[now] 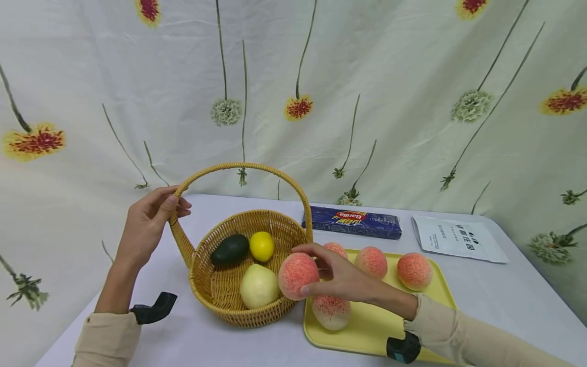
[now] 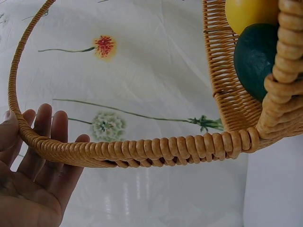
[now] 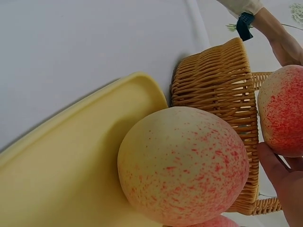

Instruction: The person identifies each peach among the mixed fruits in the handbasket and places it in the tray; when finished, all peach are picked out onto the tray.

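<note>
My left hand (image 1: 145,221) holds the left side of the wicker basket's handle (image 2: 142,152) between thumb and fingers. My right hand (image 1: 346,278) grips a pink peach (image 1: 298,276) at the right rim of the basket (image 1: 247,319). Inside the basket lie a dark green avocado (image 1: 231,250), a yellow lemon (image 1: 262,246) and a pale pear-like fruit (image 1: 258,287). Under the right hand, another peach (image 3: 184,165) sits on the yellow tray (image 1: 371,326), close beside the basket. Farther back on the tray are three more peaches (image 1: 415,271), one partly hidden by the right hand.
A blue Barilla box (image 1: 353,222) lies behind the tray. To its right is a white printed pouch (image 1: 460,238). Flower-patterned cloth (image 1: 390,92) hangs behind the white table (image 1: 179,341). Over the basket arches its tall handle.
</note>
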Available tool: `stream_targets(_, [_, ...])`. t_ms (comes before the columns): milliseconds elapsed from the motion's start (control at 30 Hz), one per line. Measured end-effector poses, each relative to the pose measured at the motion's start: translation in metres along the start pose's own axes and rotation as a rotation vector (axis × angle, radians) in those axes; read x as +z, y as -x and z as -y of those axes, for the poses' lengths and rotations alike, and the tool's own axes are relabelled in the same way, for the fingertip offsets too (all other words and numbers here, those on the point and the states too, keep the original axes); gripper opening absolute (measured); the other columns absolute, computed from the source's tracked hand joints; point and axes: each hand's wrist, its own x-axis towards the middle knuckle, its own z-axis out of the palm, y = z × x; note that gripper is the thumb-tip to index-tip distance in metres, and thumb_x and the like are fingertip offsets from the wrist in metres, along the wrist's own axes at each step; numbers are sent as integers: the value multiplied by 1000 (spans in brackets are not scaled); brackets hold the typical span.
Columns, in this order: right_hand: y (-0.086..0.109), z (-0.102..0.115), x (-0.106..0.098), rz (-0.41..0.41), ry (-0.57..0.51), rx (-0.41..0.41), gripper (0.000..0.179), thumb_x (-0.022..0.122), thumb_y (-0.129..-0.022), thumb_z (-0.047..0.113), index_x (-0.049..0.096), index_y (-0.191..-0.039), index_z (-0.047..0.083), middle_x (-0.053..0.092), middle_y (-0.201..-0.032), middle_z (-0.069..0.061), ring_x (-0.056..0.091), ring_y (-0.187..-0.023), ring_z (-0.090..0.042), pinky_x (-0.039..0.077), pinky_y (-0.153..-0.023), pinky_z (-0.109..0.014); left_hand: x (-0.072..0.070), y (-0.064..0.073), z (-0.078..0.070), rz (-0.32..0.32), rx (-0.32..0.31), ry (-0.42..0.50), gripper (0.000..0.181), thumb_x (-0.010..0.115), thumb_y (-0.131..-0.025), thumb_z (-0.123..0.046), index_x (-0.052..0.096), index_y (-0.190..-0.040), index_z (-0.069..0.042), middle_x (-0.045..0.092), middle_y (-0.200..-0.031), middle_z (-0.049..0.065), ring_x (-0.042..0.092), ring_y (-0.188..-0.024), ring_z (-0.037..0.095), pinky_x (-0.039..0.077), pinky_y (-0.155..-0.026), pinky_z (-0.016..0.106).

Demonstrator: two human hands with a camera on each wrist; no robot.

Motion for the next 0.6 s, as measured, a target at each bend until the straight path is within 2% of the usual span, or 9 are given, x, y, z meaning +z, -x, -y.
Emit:
stream_targets(200, [6,1,-4,-32,12,29,62,73,-85,23,43,-139,20,51,-134,-5,53,-121,-22,47,-98,-31,0,0,0,1,-4,6,30,47,-101,-15,56,-126,-1,65,-91,-7,67,-83,3,52,-77,13])
stream_targets(600, [21,-6,-14,-59,0,-2,59,71,-87,20,43,-139,18,52,-133,-6,52,-121,-25,48,-97,-34,-1,0,-1,22,6,8,33,47,-101,-16,56,-128,0,65,-93,-3,68,-85,4,52,-78,13])
